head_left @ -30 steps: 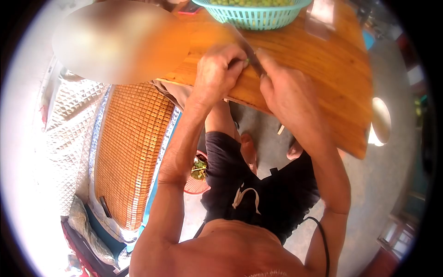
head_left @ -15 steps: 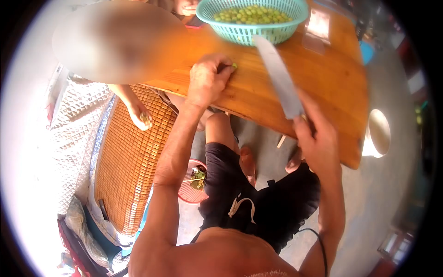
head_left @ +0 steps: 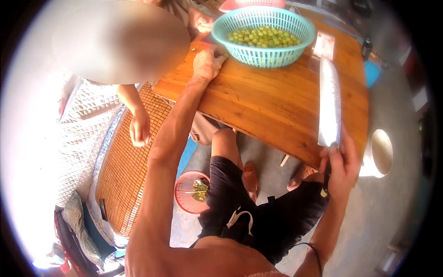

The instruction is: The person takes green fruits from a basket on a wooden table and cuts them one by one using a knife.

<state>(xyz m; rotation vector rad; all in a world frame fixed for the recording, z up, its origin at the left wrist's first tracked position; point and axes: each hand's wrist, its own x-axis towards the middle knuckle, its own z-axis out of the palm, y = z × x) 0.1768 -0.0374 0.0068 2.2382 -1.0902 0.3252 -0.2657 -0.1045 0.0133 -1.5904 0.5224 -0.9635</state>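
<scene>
the right hand [head_left: 343,170] is holding the knife [head_left: 329,104] over the table [head_left: 272,104] at right; safe handling is calling for that edge well clear of the left hand [head_left: 208,63], which is pinching what seems a fruit [head_left: 225,56] (mostly hidden) near the basket [head_left: 266,58]. compared with half a second ago, the knife is pointing farther right and the left hand is resting closer to the basket.

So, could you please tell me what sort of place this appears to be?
Probably a home living area: a wooden table, a tiled mat beside it and a turquoise basket of fruit.
</scene>
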